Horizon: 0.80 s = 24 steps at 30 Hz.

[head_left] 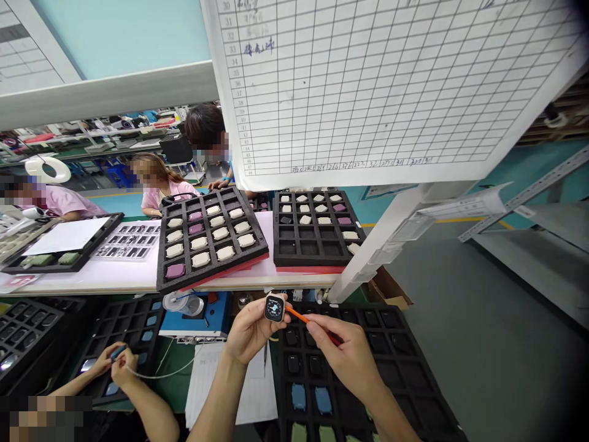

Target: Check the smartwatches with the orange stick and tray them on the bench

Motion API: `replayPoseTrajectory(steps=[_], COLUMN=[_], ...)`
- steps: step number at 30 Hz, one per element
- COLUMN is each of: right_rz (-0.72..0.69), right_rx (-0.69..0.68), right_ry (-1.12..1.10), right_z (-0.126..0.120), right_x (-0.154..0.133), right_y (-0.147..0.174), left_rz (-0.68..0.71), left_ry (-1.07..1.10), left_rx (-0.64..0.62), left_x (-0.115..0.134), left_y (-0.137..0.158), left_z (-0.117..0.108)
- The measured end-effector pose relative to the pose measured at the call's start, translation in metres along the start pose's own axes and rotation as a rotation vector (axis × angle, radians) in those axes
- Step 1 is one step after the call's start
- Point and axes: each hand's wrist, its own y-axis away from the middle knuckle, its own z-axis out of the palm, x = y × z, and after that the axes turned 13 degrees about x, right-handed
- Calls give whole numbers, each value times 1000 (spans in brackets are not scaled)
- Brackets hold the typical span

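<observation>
Between the fingers of my left hand (251, 331) is a small smartwatch (275, 309) in a pale case, its lit dark screen turned towards me. My right hand (347, 350) grips a thin orange stick-like tool (298, 314), whose far end meets the right side of the watch. The exact kind of tool does not show. Below both hands lies a black foam tray (363, 393) with dark, blue and green watch cases in its pockets. A blue watch case (323, 400) sits in one of the nearer pockets.
Two foam trays (301, 245) of cream and purple cases stand on the shelf (234, 282) ahead. A blue box (216, 316) and papers (207, 380) lie to the left. A co-worker's hands (122, 362) work at far left. A large chart (368, 92) hangs above.
</observation>
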Motion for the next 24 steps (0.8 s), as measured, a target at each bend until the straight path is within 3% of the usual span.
replayPoseTrajectory(steps=[10,17,20,24], right_rz=[-11,-10,26,78], right_rx=[-99,-39,2,25], right_ry=[24,36,46,60], right_z=[-4,-5,-13,-21], right_x=[3,6,18,37], right_y=[-1,2,5,10], left_rz=[-39,5,168,708], left_ry=[-75,-163,-418,-1155], left_rx=[-2,55,121,325], left_x=[1,9,47,138], left_y=[5,10,-2,-67], left_z=[-7,-1,3,7])
